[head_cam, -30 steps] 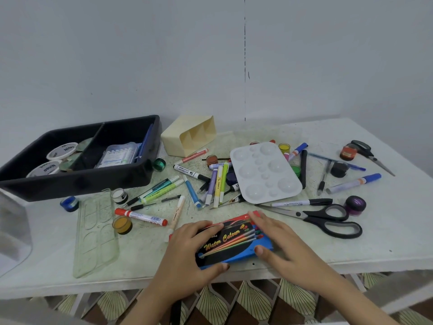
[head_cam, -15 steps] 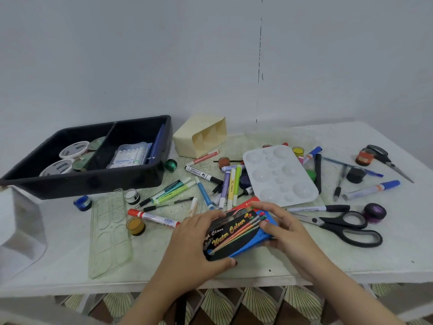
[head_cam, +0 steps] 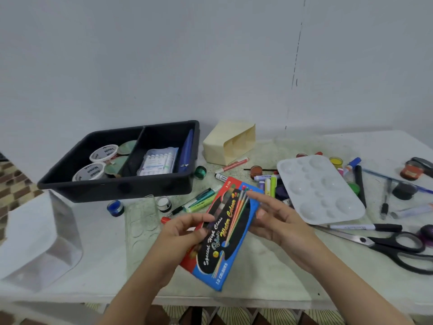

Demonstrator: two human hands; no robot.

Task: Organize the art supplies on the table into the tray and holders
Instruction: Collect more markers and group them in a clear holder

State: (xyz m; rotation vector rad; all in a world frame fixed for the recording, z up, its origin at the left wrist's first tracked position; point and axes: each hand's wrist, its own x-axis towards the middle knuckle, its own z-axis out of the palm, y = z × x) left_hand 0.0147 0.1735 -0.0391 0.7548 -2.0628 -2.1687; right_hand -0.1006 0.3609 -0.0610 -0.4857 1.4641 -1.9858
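At my far left a clear holder [head_cam: 39, 242] stands with nothing in it that I can see. Next comes the black tray [head_cam: 117, 188]. Its left compartment has two white tubs [head_cam: 103, 153], and its right one has a packet of tubes [head_cam: 159, 160] and a blue pen [head_cam: 187, 148]. So a small part of the job looks done.

Loose on the table [head_cam: 281, 277] in front of the tray lie a blue paint pot [head_cam: 115, 208], a clear palette [head_cam: 140, 231] and a white pot [head_cam: 164, 204].

My left hand [head_cam: 185, 233] grasps the watercolour box [head_cam: 225, 235], thumb on its printed face and fingers curled behind. I hold the box tilted above the front of the table, clear of the surface as far as I can judge. It lies between my hands and well short of the tray. My right hand [head_cam: 278, 221] is not clenched. Its fingers lie nearly straight against the box's upper right edge, steadying it.

Behind the box the cream holder [head_cam: 228, 143] lies on its side, so it needs standing up before it takes anything.

Further right is most of what is left. A cluster of markers [head_cam: 267, 181] lies beside the white palette [head_cam: 321, 191], with more pots and pens around it. The big scissors [head_cam: 398, 245] lie near the front edge, and a second pair [head_cam: 421, 163] sits at the far right.

I judge the task to be at an early stage, with this box the piece in hand.
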